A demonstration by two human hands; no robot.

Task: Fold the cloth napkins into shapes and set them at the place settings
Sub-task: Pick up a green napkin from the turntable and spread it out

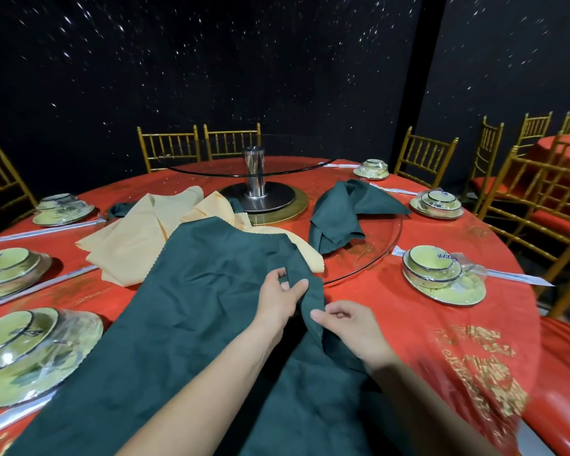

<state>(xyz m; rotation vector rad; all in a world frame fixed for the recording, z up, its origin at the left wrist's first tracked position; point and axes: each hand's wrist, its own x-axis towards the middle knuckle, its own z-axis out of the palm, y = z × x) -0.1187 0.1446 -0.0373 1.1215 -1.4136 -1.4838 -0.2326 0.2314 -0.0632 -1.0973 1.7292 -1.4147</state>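
- Between the glass turntable [390,240] and the person's own edge of the table, a dark green napkin [191,307] lies spread over the red tablecloth [408,311]. Its far edge laps a pale yellow napkin [129,245] that sits to the near left of the turntable.
- From where I stand, the left hand [277,299] pinches a raised ridge of the green cloth between thumb and curled forefinger, on the side of the napkin nearest the turntable's rim.
- The right hand [352,327] pinches the same ridge a little further from the turntable, thumb on top and the other fingers tucked. Both hands are narrow and closed on cloth.
- It looks to me like a first fold or pleat is being started, so the job is early. No shaped napkin stands at any setting I can see.
- To do this well, I'd hold both pinches on one straight line and lift the ridge evenly. Then I'd lay it down parallel to the scalloped edge and press the crease flat before taking another.
- The cloth is wrinkled across its middle, so smoothing it away from the turntable first should stop the pleats going crooked.
- On the right part of the turntable a second green napkin [338,213] lies crumpled, and a plate with bowls [441,274] sits just right of its rim.
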